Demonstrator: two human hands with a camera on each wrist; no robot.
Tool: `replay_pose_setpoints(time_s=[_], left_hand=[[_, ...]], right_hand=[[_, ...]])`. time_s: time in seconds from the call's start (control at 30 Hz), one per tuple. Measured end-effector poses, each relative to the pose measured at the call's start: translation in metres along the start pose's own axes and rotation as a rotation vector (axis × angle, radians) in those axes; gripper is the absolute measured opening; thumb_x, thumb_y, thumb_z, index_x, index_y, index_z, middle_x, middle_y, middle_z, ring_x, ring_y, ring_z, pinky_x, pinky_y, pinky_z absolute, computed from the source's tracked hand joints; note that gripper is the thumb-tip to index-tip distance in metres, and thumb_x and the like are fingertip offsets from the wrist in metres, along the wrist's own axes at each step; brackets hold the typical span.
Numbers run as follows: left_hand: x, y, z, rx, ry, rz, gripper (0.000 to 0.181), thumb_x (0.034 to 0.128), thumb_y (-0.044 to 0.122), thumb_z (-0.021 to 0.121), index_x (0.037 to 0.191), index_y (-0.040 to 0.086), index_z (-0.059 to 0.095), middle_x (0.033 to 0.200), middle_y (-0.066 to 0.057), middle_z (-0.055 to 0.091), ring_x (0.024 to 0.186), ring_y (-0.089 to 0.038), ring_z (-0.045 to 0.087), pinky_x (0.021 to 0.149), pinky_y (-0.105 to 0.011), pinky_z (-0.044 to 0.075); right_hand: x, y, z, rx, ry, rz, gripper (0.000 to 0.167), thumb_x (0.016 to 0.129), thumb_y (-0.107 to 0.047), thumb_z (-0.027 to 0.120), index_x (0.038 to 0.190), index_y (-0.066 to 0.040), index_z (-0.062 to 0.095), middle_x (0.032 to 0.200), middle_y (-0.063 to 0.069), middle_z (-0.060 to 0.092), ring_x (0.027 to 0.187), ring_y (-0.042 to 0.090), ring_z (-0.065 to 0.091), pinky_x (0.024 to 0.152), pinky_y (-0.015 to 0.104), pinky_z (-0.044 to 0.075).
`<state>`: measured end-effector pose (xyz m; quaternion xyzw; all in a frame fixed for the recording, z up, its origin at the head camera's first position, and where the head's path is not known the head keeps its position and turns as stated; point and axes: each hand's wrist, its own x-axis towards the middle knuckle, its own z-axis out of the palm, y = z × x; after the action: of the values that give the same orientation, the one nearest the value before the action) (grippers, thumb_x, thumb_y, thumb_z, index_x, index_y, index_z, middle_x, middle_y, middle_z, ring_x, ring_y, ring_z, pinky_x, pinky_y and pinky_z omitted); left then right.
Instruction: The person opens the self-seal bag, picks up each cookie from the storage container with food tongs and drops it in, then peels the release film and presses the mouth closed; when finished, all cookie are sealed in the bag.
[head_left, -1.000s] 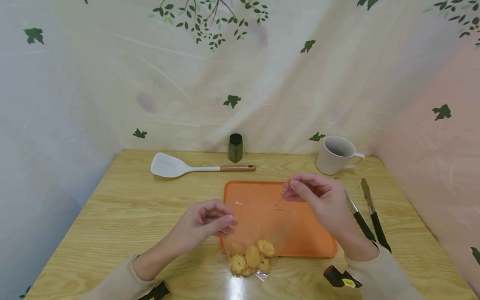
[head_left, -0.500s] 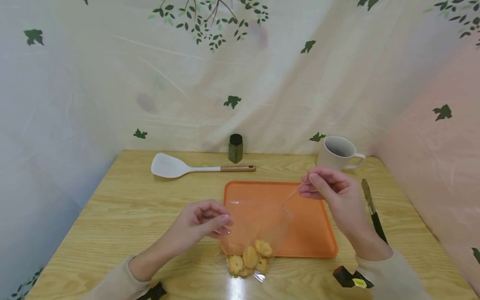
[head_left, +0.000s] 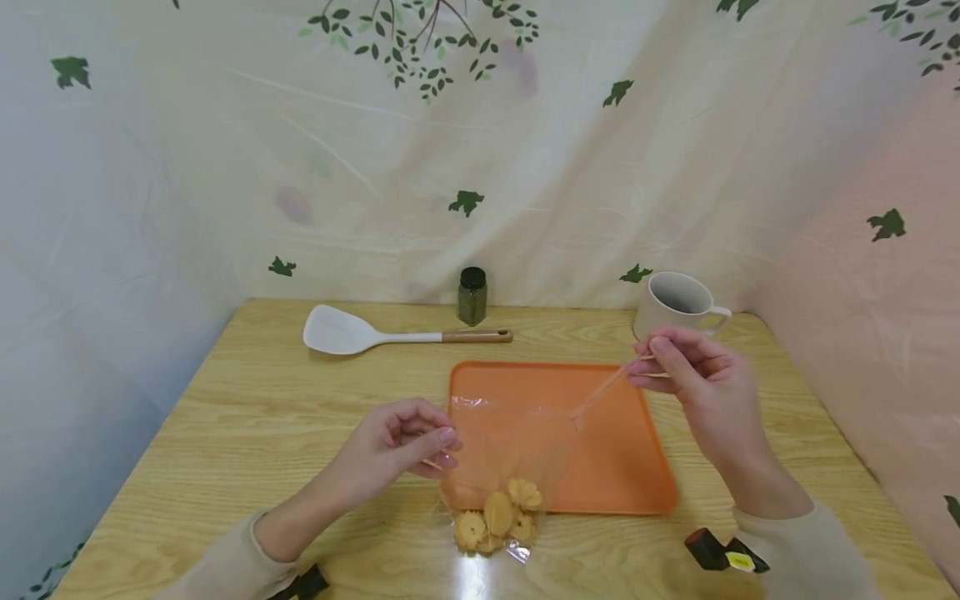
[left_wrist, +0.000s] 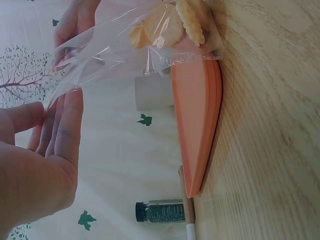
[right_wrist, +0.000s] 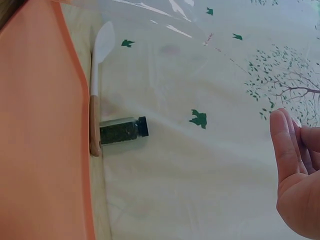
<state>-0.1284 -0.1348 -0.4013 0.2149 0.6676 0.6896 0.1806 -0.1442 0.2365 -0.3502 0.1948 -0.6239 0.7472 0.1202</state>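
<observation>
A clear plastic bag (head_left: 510,450) hangs between my hands, with several yellow cookies (head_left: 498,513) in its bottom. My left hand (head_left: 401,442) pinches the bag's upper left edge between thumb and fingers, plainly seen in the left wrist view. Up and to the right, my right hand (head_left: 705,392) pinches the end of a thin clear strip (head_left: 600,390) that stretches from the bag's upper right part. Whether this strip is still joined to the bag is hard to tell. The cookies sit just in front of the orange tray (head_left: 615,467), and the bag overlaps its left part.
A white spatula (head_left: 341,332) with a wooden handle lies behind the tray, near a small dark-capped jar (head_left: 472,297) of green contents. At the back right stands a white mug (head_left: 675,302), partly behind my right hand. A patterned curtain (head_left: 375,208) encloses the table.
My right hand has moved right and slightly up, drawing the clear strip out longer. My left hand shifted slightly left with the bag. The right arm now covers the knives on the right.
</observation>
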Motion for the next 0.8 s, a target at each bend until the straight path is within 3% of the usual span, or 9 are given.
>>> replay_pose_setpoints(time_s=[0.33,0.8], left_hand=[[-0.001,-0.003,0.000,-0.005,-0.001,0.017,0.026,0.1020,0.010,0.063,0.113,-0.013,0.058,0.105,-0.023,0.072,0.089,-0.039,0.073,0.074,-0.059,0.056],[0.001,-0.007,-0.005,-0.008,0.007,0.002,0.028,0.1028,0.011,0.062,0.114,-0.014,0.058,0.105,-0.021,0.072,0.091,-0.042,0.072,0.074,-0.055,0.058]], right_hand=[[0.001,-0.002,-0.012,0.191,0.023,-0.025,0.021,0.099,0.016,0.050,0.114,0.016,0.064,0.099,0.019,0.073,0.082,0.028,0.076,0.074,0.041,0.056],[0.001,-0.002,-0.021,0.147,0.054,-0.056,0.019,0.099,0.015,0.051,0.114,0.019,0.062,0.096,0.018,0.072,0.080,0.029,0.075,0.070,0.041,0.057]])
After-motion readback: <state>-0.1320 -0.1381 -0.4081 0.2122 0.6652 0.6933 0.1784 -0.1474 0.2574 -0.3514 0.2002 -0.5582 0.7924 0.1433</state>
